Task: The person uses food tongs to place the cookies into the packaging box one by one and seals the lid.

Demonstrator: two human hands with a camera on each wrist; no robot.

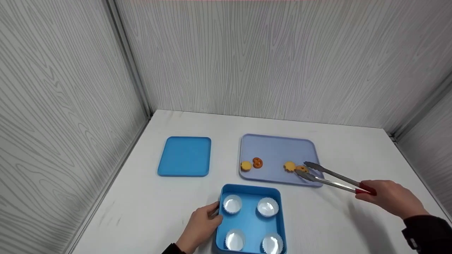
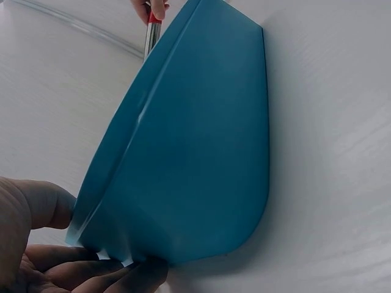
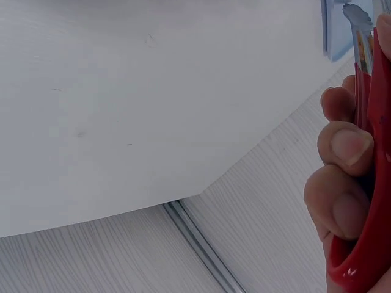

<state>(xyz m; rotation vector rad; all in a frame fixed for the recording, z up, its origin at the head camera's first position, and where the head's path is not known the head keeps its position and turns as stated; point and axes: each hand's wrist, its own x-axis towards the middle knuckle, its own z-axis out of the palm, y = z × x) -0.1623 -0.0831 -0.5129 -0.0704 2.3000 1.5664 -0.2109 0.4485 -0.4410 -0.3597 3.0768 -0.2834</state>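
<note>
My right hand (image 1: 395, 197) grips the red handles of metal tongs (image 1: 335, 184). The spread tong tips reach over the right end of a lavender tray (image 1: 275, 146), one on each side of a small brown cookie (image 1: 302, 168). Beside it lies a yellow scalloped cookie (image 1: 289, 166). A pretzel (image 1: 257, 163) and another yellow cookie (image 1: 245, 165) lie toward the tray's left end. With thumb at the rim and fingers against the outer wall, my left hand (image 1: 200, 224) holds a blue box (image 1: 250, 224). Inside the box stand several white paper cups (image 1: 267, 206).
A flat blue square tray (image 1: 184, 156) lies left of the lavender tray. Wood-grain panels (image 1: 265, 63) enclose the white table (image 1: 141, 204) at the back and both sides.
</note>
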